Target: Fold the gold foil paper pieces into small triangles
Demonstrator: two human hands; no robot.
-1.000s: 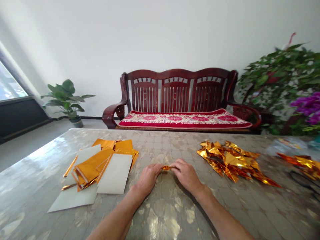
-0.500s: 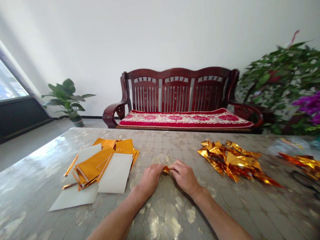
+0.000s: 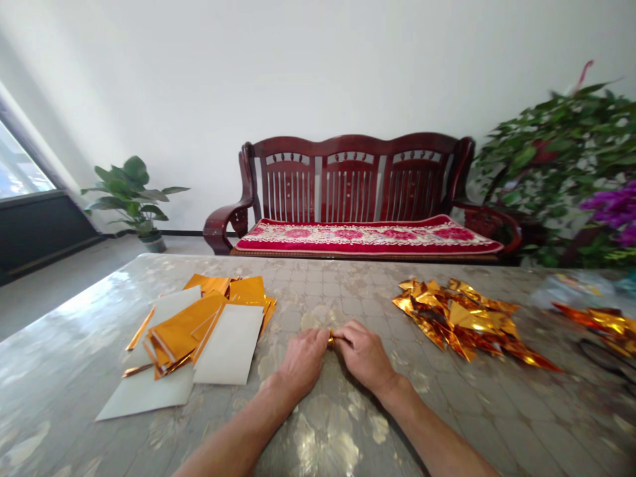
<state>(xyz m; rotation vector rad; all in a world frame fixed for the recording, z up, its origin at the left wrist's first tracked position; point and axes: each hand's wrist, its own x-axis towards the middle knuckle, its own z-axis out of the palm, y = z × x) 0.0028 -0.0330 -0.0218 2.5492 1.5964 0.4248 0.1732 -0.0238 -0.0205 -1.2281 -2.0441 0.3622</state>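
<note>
Together, 2 hands (image 3: 303,361) around gold foil (image 3: 330,338)

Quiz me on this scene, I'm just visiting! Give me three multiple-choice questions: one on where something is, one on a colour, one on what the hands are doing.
1. Where is the heap of folded gold foil relative to the right hand?
A) Left of it
B) Right of it
C) Under it

2. What colour is the cushion on the wooden bench?
A) Green
B) Blue
C) Red with pink flowers

3. What is the left hand doing with the small foil piece?
A) Pinching it with the right hand
B) Pressing it onto white paper
C) Dropping it

Answers:
1. B, it lies beyond that hand's outer side.
2. C, the seat shows this pattern.
3. A, both hands' fingers meet on it.
</note>
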